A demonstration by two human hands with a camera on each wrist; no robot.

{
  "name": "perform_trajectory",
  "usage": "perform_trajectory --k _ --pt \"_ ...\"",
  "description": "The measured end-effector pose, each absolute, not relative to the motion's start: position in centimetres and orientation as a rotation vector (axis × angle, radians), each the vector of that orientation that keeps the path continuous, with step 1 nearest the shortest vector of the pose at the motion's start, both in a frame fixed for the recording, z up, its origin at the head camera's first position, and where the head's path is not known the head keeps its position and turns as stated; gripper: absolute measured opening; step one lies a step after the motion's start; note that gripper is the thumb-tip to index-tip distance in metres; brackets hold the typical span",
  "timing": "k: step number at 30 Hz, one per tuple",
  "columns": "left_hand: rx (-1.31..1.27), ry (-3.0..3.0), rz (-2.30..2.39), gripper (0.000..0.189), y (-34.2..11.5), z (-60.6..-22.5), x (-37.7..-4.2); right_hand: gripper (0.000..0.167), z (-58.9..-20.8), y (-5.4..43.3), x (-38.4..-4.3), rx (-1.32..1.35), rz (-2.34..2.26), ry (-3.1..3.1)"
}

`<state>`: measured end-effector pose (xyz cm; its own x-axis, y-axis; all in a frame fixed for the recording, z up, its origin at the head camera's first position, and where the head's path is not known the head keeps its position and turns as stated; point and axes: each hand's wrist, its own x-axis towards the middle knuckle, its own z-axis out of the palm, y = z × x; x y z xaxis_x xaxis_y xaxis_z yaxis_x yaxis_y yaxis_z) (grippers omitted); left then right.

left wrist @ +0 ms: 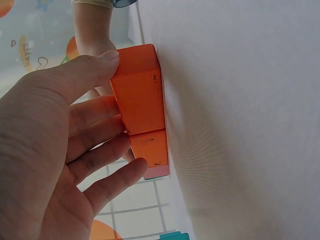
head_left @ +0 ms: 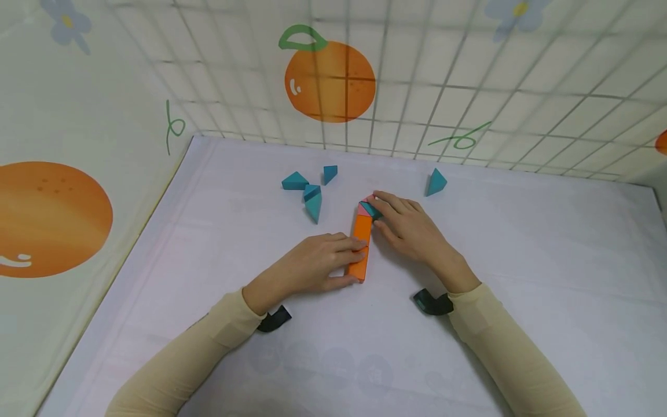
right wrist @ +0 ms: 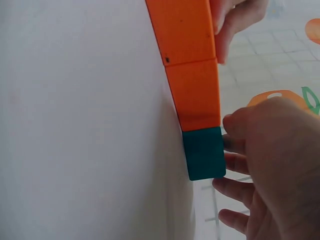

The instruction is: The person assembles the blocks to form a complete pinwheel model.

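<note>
Two orange blocks [head_left: 363, 229] lie end to end on the white surface. At their far end sits a pink triangular block [head_left: 362, 210], with a teal triangular block [right wrist: 205, 155] beside it and more pink just beyond. My left hand [head_left: 325, 260] rests extended fingers across the top of the orange blocks, its thumb [left wrist: 109, 56] at the near end. My right hand [head_left: 409, 229] holds the teal block at the far end between thumb and fingers; these fingers partly cover the pink and teal pieces.
Left of the row lie several loose teal blocks [head_left: 313, 206]. Another teal block [head_left: 436, 182] stands farther back on the right. A grid-patterned wall cloth [head_left: 406, 104] borders the back. Dark curved pieces [head_left: 432, 303] stick out at both wrists.
</note>
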<state>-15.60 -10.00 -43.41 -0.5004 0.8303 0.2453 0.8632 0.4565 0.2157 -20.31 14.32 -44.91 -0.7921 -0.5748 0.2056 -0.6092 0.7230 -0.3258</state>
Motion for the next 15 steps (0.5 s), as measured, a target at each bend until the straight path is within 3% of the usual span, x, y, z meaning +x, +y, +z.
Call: perform_trajectory --k 15 --pt "-1.524 -2.631 -0.448 0.047 -10.01 -43.25 -15.51 0.051 -44.98 14.27 -20.25 0.982 0.571 -2.833"
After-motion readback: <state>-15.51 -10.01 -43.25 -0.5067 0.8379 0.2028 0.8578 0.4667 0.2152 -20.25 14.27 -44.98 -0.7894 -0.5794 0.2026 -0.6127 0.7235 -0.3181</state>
